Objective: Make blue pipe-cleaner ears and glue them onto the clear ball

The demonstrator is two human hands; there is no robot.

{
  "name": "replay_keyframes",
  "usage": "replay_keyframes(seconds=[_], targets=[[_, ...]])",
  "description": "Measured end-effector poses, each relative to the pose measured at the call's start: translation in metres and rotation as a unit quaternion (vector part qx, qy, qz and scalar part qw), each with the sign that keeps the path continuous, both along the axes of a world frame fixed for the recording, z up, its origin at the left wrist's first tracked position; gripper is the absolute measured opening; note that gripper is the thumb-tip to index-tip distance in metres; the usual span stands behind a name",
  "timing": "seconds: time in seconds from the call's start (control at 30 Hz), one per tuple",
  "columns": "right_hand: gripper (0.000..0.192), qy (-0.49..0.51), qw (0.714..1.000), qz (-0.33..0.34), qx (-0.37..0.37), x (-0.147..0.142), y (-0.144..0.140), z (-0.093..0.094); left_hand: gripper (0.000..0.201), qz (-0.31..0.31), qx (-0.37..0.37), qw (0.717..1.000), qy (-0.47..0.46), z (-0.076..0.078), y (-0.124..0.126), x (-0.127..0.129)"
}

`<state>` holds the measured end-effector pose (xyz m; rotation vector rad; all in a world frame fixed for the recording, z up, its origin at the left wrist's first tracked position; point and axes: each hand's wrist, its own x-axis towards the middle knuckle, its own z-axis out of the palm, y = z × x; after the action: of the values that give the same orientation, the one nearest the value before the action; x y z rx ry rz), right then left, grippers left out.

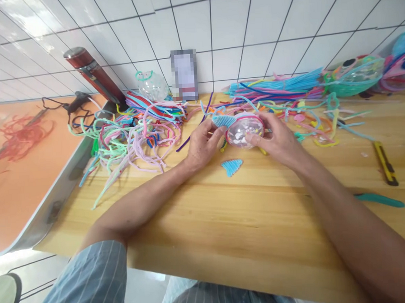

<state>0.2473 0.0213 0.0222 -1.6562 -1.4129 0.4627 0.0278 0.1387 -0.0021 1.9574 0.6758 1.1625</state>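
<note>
We held the clear plastic ball (245,130) just above frame centre, between both hands. Our right hand (279,140) cupped its right side, fingers wrapped on the pink rim. Our left hand (202,144) pinched a blue pipe-cleaner fin (223,120) against the ball's upper left. A second blue fin (232,166) lay on the wooden table (226,222) just below the ball, slightly nearer our left hand, tip pointing right.
</note>
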Motion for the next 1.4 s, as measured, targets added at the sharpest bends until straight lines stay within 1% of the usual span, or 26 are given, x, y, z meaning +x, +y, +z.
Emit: replay_keyframes(seconds=[0.33,0.5,0.63,0.83,1.07,1.4], targets=[[0.071,0.022,1.0,0.003,-0.009,-0.0048,-0.0045,0.0014,0.034,-0.02,0.005,1.0,-0.01,0.0005,-0.0034,0.0012],[0.073,0.019,1.0,-0.002,-0.013,-0.0041,-0.0046,0.0,0.04,-0.013,0.005,1.0,-0.003,-0.0001,-0.0018,0.0008],[0.07,0.007,1.0,0.003,-0.01,-0.0043,-0.0056,0.0012,0.042,-0.015,0.003,1.0,0.005,0.003,-0.0015,0.0011],[0.07,0.003,1.0,0.003,-0.005,-0.0048,-0.0058,0.0011,0.041,-0.022,0.019,0.999,0.023,0.0062,-0.0004,0.0005],[0.068,0.014,1.0,0.013,-0.009,-0.0052,-0.0051,0.0024,0.037,-0.023,0.025,0.999,0.021,0.0043,0.0021,0.0013],[0.067,0.0,1.0,0.013,-0.001,-0.0049,-0.005,-0.0002,0.039,-0.025,0.031,0.999,0.028,0.0063,0.0035,0.0015]])
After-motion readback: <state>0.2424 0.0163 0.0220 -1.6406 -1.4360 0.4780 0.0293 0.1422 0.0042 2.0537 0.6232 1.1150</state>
